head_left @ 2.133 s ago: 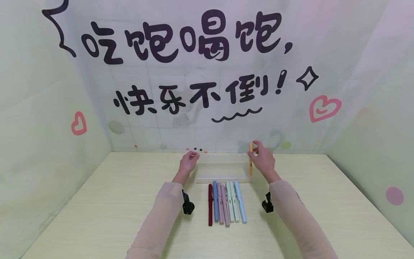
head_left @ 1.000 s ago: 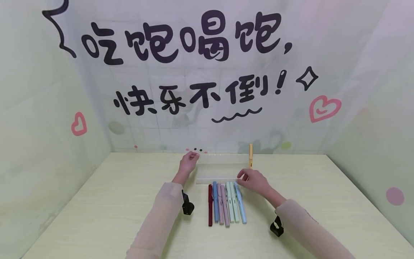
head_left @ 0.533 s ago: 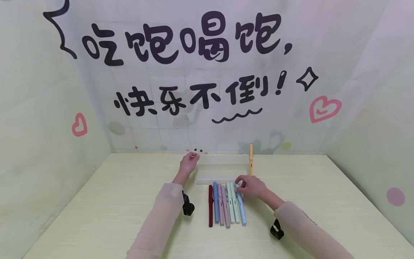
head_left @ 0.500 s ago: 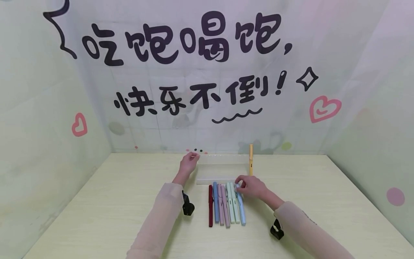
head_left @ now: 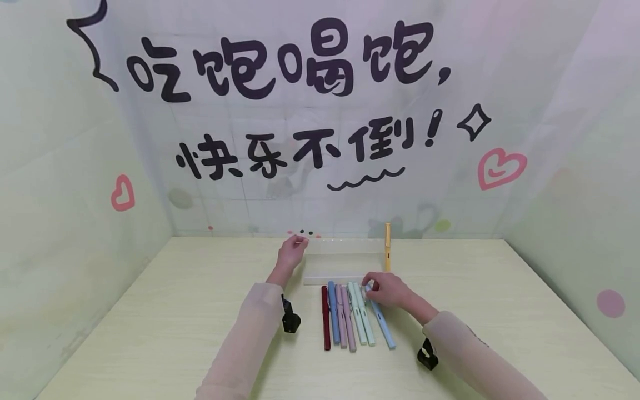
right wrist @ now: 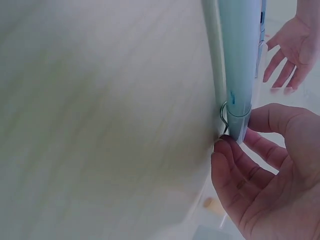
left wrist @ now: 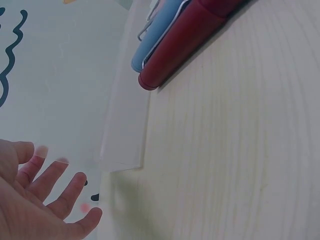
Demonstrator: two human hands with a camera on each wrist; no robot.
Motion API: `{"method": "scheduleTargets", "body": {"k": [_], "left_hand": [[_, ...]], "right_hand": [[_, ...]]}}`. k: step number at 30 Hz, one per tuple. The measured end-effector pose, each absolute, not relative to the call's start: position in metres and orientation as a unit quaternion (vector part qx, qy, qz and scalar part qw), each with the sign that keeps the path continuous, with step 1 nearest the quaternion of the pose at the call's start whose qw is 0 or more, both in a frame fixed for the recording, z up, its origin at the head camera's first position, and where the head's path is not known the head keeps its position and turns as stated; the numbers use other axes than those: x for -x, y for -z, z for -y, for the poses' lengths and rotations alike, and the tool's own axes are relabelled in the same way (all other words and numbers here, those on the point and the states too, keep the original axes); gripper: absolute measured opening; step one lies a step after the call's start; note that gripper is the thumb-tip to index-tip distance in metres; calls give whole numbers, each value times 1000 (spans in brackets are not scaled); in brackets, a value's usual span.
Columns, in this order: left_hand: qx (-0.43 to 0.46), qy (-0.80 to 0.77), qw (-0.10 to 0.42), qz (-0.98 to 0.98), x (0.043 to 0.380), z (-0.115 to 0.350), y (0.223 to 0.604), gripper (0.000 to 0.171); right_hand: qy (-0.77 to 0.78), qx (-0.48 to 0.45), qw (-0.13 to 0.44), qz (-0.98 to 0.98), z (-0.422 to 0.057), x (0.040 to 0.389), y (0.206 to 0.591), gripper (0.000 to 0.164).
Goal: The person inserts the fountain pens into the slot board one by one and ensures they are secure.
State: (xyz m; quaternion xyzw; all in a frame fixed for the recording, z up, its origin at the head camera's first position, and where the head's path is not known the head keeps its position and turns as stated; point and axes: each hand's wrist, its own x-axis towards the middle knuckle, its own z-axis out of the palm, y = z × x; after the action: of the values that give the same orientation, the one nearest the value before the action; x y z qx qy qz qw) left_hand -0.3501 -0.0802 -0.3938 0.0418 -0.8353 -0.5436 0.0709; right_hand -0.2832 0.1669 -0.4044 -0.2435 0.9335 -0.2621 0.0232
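My right hand (head_left: 390, 289) pinches the near-rack end of a light blue pen (head_left: 383, 324) on the table. In the right wrist view, thumb and fingertips close around the end of this pen (right wrist: 240, 65), beside its metal clip. My left hand (head_left: 292, 251) is at the back left corner of a clear plastic rack (head_left: 325, 279). The left wrist view shows that hand (left wrist: 45, 200) with fingers spread and slightly bent; whether it touches the see-through rack is hard to tell. A yellow pen (head_left: 388, 247) stands slanted at the rack's right end.
Left of the light blue pen lie two pale green pens (head_left: 361, 316), two mauve pens (head_left: 346, 319), a blue pen (head_left: 334, 314) and a dark red pen (head_left: 326, 319), side by side in front of the rack. A printed cloth wall (head_left: 240, 211) rises behind the table.
My right hand left the yellow pen at the rack, came forward and took hold of the light blue pen. That pen's near end has swung right. My left hand stays put.
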Motion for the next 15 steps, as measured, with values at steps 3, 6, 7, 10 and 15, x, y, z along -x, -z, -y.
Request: {"method": "scheduleTargets", "body": {"k": [3,6,7,10,15], "left_hand": [[-41,547,70,833,351,81,394,25],[-39,549,70,832,350,80,394,25],[-39,548,71,833,350,80,394,25],[-39,545,74,835,349,80,393,25],[-39,541,74,837,349,80,394,25]], "right_hand": [[266,237,28,-934,-167,284,405,15],[278,236,32,-930,-168,284,404,15],[284,239,33,-928,-168,283,403,14],[310,235,42,-920,-170,284,404,14],[372,189,73,-906,-172,288,408,16]]}}
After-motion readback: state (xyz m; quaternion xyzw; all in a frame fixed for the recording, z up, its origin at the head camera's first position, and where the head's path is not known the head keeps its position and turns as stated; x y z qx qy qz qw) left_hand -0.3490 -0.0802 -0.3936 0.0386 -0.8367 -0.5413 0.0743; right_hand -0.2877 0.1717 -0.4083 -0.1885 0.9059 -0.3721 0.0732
